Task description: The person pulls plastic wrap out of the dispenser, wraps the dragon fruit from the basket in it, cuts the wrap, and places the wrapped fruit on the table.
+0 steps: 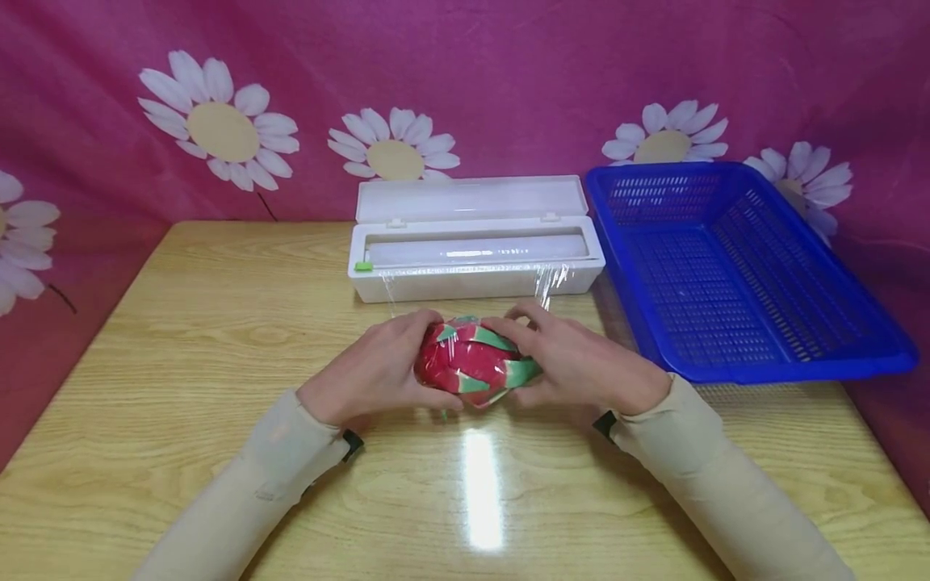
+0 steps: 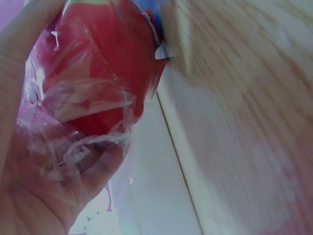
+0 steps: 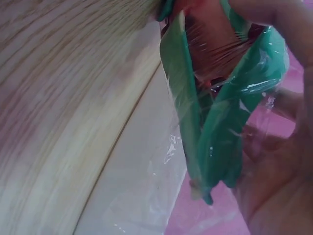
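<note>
A red dragon fruit [image 1: 468,361] with green scale tips is held between the two hands above the table, in front of the white box. My left hand [image 1: 381,367] grips its left end, thumb on the near side. At the green-tipped end, my right hand [image 1: 577,359] holds it with curled fingers. Clear plastic wrap [image 2: 93,98] covers the red skin in the left wrist view, crinkled against the palm. In the right wrist view the film [image 3: 171,147] also lies over the green scales. From the box's front edge a sheet of it runs down towards the fruit.
Behind the hands stands a white cling film dispenser [image 1: 475,286], lid raised, with a film roll [image 1: 475,248] inside and a green slider [image 1: 363,266] at its left. A blue plastic basket [image 1: 654,331] sits at the right. A pink flowered cloth [image 1: 508,81] hangs behind the wooden table [image 1: 218,323].
</note>
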`<state>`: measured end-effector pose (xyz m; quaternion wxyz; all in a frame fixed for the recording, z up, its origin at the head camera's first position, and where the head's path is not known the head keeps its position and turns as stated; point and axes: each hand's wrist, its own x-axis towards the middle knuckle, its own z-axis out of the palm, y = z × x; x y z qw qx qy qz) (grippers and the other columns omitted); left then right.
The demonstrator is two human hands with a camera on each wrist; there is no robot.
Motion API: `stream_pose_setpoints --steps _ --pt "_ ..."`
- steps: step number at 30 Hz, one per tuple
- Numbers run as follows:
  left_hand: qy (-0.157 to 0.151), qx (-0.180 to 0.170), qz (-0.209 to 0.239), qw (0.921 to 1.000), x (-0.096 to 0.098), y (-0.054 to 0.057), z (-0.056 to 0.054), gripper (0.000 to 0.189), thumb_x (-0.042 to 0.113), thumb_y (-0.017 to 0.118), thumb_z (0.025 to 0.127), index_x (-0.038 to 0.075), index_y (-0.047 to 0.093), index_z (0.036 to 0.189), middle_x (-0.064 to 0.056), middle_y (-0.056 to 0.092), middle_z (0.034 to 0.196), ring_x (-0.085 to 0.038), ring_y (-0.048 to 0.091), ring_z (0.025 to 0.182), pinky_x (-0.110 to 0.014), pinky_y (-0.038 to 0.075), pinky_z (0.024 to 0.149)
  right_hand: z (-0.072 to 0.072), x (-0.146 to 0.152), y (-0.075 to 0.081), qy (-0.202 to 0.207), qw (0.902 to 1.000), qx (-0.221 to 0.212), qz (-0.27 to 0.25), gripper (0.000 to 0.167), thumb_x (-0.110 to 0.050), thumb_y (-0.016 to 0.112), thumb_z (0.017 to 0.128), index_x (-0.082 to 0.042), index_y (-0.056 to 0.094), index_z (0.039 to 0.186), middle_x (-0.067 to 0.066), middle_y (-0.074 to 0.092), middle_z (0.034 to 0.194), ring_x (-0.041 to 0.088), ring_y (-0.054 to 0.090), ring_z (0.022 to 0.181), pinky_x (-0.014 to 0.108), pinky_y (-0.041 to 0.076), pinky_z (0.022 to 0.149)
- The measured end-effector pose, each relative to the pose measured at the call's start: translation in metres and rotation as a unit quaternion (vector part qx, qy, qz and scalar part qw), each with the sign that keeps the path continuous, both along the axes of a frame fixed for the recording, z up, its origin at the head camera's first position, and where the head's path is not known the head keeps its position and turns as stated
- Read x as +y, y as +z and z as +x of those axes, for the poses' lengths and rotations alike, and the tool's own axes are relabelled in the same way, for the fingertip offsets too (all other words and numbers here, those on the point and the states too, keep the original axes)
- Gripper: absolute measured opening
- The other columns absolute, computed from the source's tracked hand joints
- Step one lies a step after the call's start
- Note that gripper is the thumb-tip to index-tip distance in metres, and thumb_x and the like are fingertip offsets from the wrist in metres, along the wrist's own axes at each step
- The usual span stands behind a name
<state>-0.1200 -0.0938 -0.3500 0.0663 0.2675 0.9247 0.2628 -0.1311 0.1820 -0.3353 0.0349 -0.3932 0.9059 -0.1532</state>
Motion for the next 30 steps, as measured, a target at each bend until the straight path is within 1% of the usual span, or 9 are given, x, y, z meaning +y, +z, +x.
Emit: stream_pose_setpoints --steps 3,5,9,12,14,17,21,24,30 --pt "-0.004 -0.014 -0.008 0.9999 -0.003 0.001 0.001 0.103 0.057 0.092 0.069 0.013 0.041 0.146 -0.003 0.059 0.137 -0.017 0.062 0.121 -0.037 0.061 0.101 -0.001 0.0 -0.001 0.003 0.9999 0.012 0.005 0.092 -0.03 0.092 0.077 -0.013 0.046 0.155 0.012 0.061 0.128 0.022 0.069 0.102 0.035 0.063 0.088" --pt "-0.008 -0.031 -0.007 0.9995 -0.005 0.002 0.001 0.107 0.055 0.094 0.067 0.013 0.039 0.148 -0.003 0.058 0.14 -0.018 0.061 0.126 -0.038 0.059 0.103 -0.003 0.001 -0.001 -0.002 0.9999 0.015 0.008 0.096 -0.029 0.093 0.076 -0.01 0.043 0.156 0.014 0.064 0.13 0.026 0.071 0.105 0.038 0.063 0.091" --pt "-0.031 -0.041 0.002 0.9987 -0.014 0.004 -0.002 0.107 0.044 0.097 0.067 0.011 0.037 0.149 -0.005 0.058 0.144 -0.019 0.06 0.131 -0.039 0.056 0.108 -0.006 0.003 -0.002 -0.016 0.9998 0.001 0.006 0.097 -0.027 0.095 0.073 -0.004 0.041 0.15 0.02 0.066 0.134 0.033 0.071 0.114 0.046 0.06 0.099" --pt "-0.048 -0.038 0.004 0.9981 -0.02 0.005 -0.005 0.096 0.036 0.094 0.074 0.011 0.038 0.147 -0.006 0.06 0.144 -0.019 0.063 0.127 -0.039 0.056 0.108 -0.007 0.006 -0.002 -0.019 0.9998 -0.005 0.004 0.089 -0.023 0.096 0.072 -0.002 0.046 0.143 0.018 0.068 0.131 0.031 0.07 0.115 0.046 0.06 0.1" --pt "-0.051 -0.049 0.011 0.9974 -0.024 0.006 -0.006 0.086 0.032 0.091 0.079 0.014 0.038 0.144 -0.005 0.061 0.143 -0.019 0.064 0.125 -0.039 0.058 0.105 -0.007 0.008 -0.002 -0.014 0.9999 -0.002 0.004 0.084 -0.021 0.095 0.072 -0.003 0.05 0.14 0.016 0.069 0.129 0.029 0.071 0.113 0.045 0.06 0.099" --pt "-0.046 -0.08 0.022 0.9955 -0.03 0.005 -0.008 0.074 0.029 0.086 0.083 0.019 0.04 0.14 0.0 0.061 0.144 -0.02 0.061 0.131 -0.042 0.056 0.108 -0.007 0.009 -0.001 -0.015 0.9998 0.003 0.013 0.081 -0.02 0.094 0.074 -0.003 0.052 0.141 0.016 0.068 0.132 0.029 0.069 0.117 0.045 0.059 0.101" --pt "-0.045 -0.098 0.027 0.9938 -0.035 0.005 -0.009 0.062 0.024 0.076 0.085 0.023 0.042 0.136 0.001 0.06 0.147 -0.022 0.055 0.141 -0.047 0.05 0.115 -0.009 0.01 -0.001 -0.015 0.9995 0.018 0.021 0.081 -0.022 0.092 0.075 -0.003 0.053 0.144 0.016 0.065 0.135 0.032 0.062 0.126 0.047 0.056 0.106" --pt "-0.045 -0.093 0.024 0.9943 -0.037 0.006 -0.01 0.053 0.02 0.07 0.086 0.023 0.044 0.132 -0.001 0.06 0.148 -0.025 0.057 0.14 -0.05 0.052 0.111 -0.01 0.011 -0.002 -0.01 0.9993 0.033 0.017 0.08 -0.021 0.091 0.074 -0.003 0.055 0.143 0.016 0.063 0.137 0.032 0.06 0.127 0.047 0.056 0.108" --pt "-0.051 -0.075 0.036 0.9952 -0.039 0.007 -0.013 0.043 0.016 0.065 0.089 0.019 0.052 0.131 -0.003 0.065 0.143 -0.023 0.064 0.129 -0.041 0.056 0.094 -0.011 0.011 -0.001 -0.009 0.999 0.041 0.015 0.078 -0.018 0.09 0.075 -0.004 0.057 0.144 0.014 0.06 0.133 0.025 0.067 0.11 0.039 0.062 0.095"
